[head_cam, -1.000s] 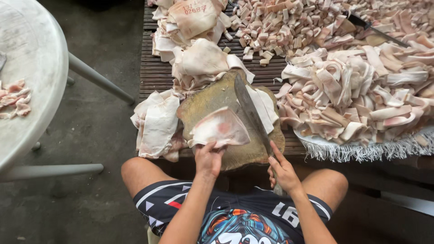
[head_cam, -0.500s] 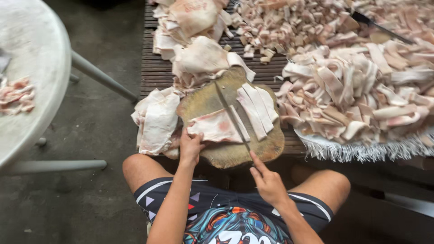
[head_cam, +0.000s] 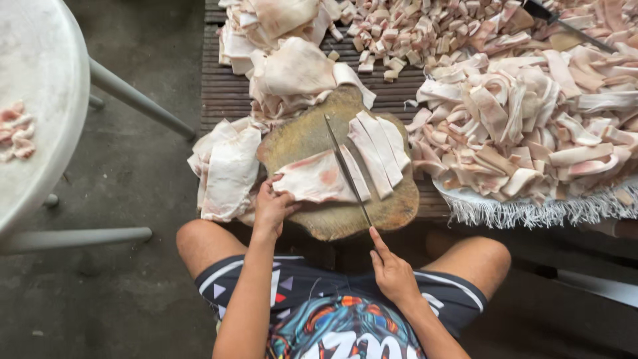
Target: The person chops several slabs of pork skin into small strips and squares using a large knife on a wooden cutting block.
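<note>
A round wooden chopping block (head_cam: pixel 306 136) lies in front of my knees. On it rests a flat slab of pale pork skin (head_cam: pixel 312 181). My left hand (head_cam: pixel 272 207) presses down on the slab's left edge. My right hand (head_cam: pixel 392 269) grips the handle of a large cleaver (head_cam: pixel 345 169), index finger stretched along its spine. The blade stands edge-down across the slab's right end. Three cut strips (head_cam: pixel 380 149) lie on the block to the right of the blade.
Uncut skin slabs (head_cam: pixel 226 169) are piled left of the block and behind it (head_cam: pixel 296 66). A heap of strips (head_cam: pixel 531 126) sits on a fringed white sack at right. Small cubes (head_cam: pixel 425 26) lie at the back. A round white table (head_cam: pixel 36 100) stands at left.
The cleaver swung from flat to edge-down and now cuts across the slab. More strips lie to its right. My left hand shifted to the slab's left edge.
</note>
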